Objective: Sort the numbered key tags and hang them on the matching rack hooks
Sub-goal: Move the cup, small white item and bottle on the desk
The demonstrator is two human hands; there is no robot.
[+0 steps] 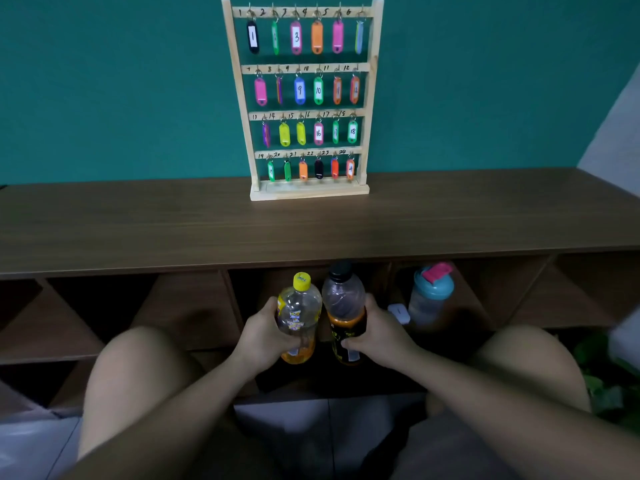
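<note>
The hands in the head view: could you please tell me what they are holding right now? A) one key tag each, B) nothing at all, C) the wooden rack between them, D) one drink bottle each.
D: the left hand grips the yellow-capped bottle and the right hand grips the black-capped bottle, both in front of the shelf under the desktop.

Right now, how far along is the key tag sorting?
It looks finished: the rack holds a tag under every number, four rows of six. The left hand grips a yellow-capped bottle and the right hand a black-capped bottle, not tags. No loose tags show; several hang turned, numbers unreadable, so matches stay unconfirmed.
</note>
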